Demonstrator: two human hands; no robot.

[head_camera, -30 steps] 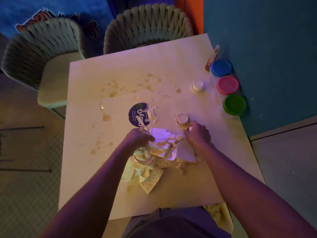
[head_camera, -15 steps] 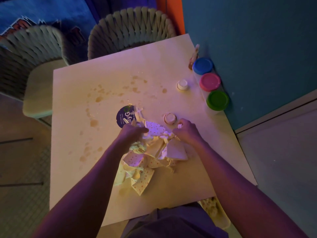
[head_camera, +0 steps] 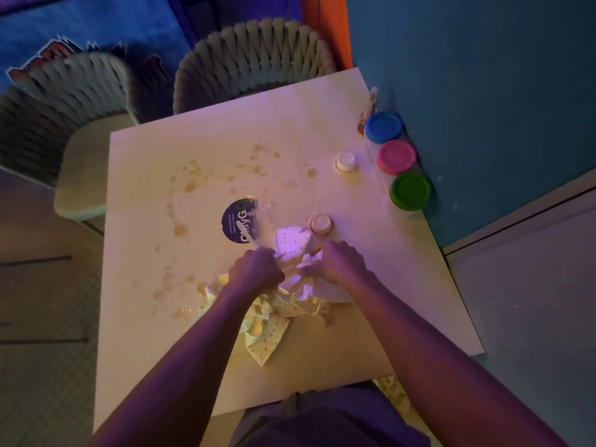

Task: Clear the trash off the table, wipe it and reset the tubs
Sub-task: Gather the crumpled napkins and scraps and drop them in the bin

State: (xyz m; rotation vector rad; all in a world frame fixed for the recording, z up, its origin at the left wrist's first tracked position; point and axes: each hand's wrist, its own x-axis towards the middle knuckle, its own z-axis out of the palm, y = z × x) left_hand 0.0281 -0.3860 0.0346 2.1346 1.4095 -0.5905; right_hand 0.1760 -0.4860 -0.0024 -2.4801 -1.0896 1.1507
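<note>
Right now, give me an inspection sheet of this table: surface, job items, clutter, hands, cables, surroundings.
Surface: table spotted with brown stains across the left and far part.
Job's things: crumpled dotted paper heaped at the near centre; three tubs, blue, pink, green, in a row at the right edge.
Clutter: two small cups, one near the tubs, one just beyond the right hand; round dark sticker; pale stick lying across it.
Hands: left hand and right hand both grip the paper.
Cables: nothing seen.
Surroundings: two woven chairs beyond the table; teal wall on the right.
</note>
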